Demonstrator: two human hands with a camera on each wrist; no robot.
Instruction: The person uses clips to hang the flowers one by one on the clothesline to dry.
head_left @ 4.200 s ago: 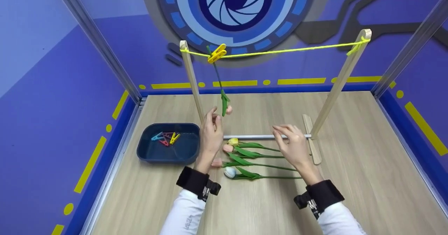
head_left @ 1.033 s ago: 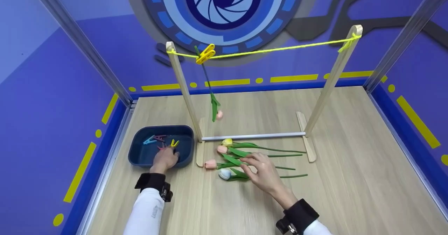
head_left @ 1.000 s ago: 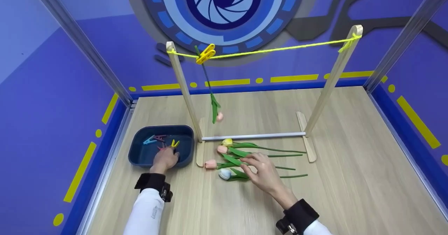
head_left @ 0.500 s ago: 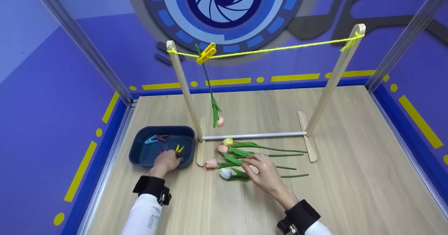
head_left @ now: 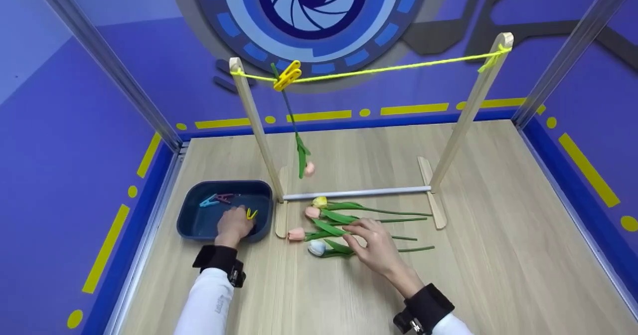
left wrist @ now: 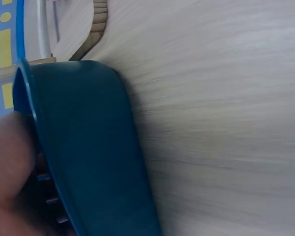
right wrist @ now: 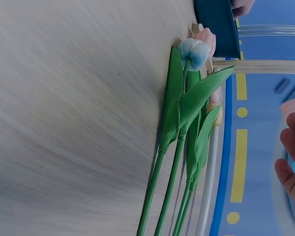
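Observation:
My left hand [head_left: 234, 224] reaches into the dark blue tray [head_left: 187, 225], right beside a yellow clothespin [head_left: 251, 214]. Its fingertips are hidden, and I cannot tell whether they pinch anything. In the left wrist view the tray wall [left wrist: 88, 147] covers most of that hand. My right hand [head_left: 374, 243] hovers with loosely bent fingers over artificial tulips, holding nothing. Those lie side by side: a yellow tulip [head_left: 320, 202], two pink tulips [head_left: 296, 234] and a blue tulip [head_left: 317, 248]. Another pink tulip [head_left: 309, 169] hangs upside down from the yellow cord [head_left: 379, 70] by a yellow clothespin [head_left: 287, 76].
A light-blue clothespin [head_left: 209, 200] and a dark-red clothespin [head_left: 224, 198] lie in the tray's far part. Wooden posts [head_left: 256, 125] hold up the cord, with a white rod [head_left: 359, 193] joining them low down. Blue panels [head_left: 99, 125] enclose the wooden table [head_left: 488, 255].
My left hand went from near the hanging tulip down into the tray, and the yellow clothespin there shifted towards me. My right hand came lower and left over the tulips, then stayed.

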